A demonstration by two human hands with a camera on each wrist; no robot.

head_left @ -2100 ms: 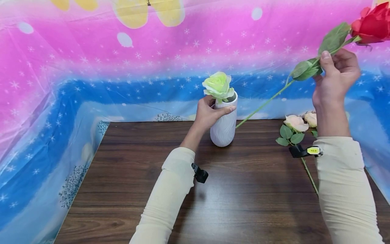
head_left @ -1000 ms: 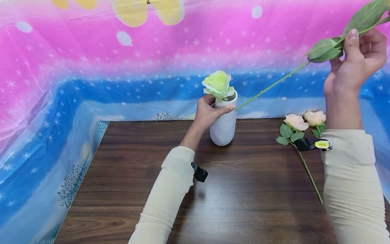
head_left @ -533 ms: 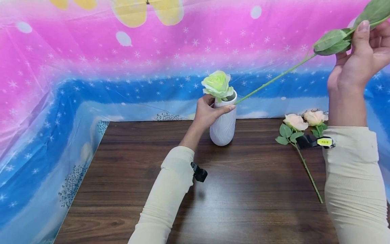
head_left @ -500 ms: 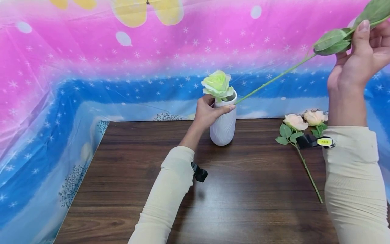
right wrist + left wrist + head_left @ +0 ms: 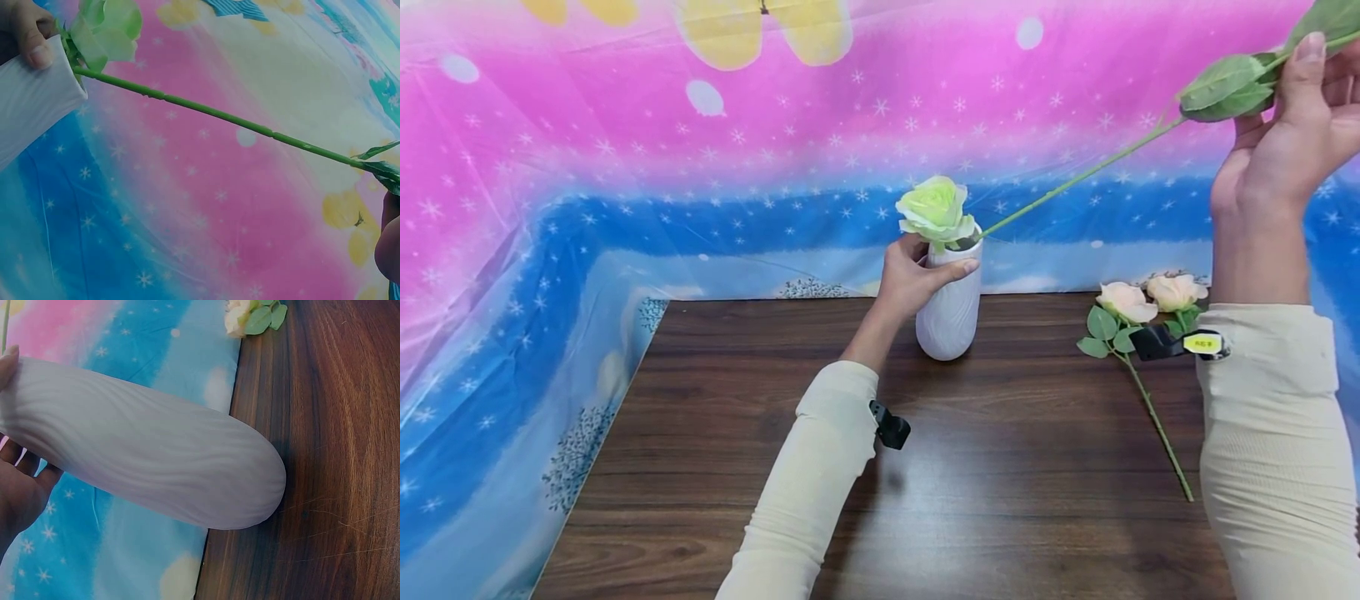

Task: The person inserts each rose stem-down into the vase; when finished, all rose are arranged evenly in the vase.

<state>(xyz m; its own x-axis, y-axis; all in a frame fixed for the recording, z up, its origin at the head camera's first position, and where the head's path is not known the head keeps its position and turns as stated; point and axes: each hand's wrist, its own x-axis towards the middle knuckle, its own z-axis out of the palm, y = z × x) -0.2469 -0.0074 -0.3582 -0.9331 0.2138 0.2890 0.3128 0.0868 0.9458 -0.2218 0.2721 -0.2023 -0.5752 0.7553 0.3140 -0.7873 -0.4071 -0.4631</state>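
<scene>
Checking for writing first: a bright yellow label (image 5: 1202, 343) on the black wrist camera (image 5: 1156, 343) at the right cream-coloured cuff (image 5: 1262, 346) carries small dark characters, too small to read with confidence. Left hand (image 5: 906, 279) grasps the upper part of a white cylindrical vase with wavy ridges (image 5: 947, 321), thumb across the near side just below the rim, fingers wrapped round the far side. Right hand (image 5: 1285, 142), raised at upper right, pinches a slender green stem (image 5: 219, 115) between thumb and fingers, beside broad green leaves (image 5: 1225, 87). Stem slants down to the left, its lower end at the vase mouth; whether the tip sits inside or only at the rim, cannot tell. Pale green ruffled rose (image 5: 935, 208) sits at the left of the mouth, petals just above the left hand. Vase is roughly upright, near the far edge of the dark brown wood-grain table (image 5: 1037, 467). Just behind that edge hangs a pink-and-blue snowflake cloth (image 5: 737, 158). Two pale peach roses (image 5: 1127, 302) lie near the far edge, right of the vase and well apart from it, one green stalk (image 5: 1157, 429) pointing toward the near side. Left table edge is well away from the vase; a wide stretch of wood extends in front.
</scene>
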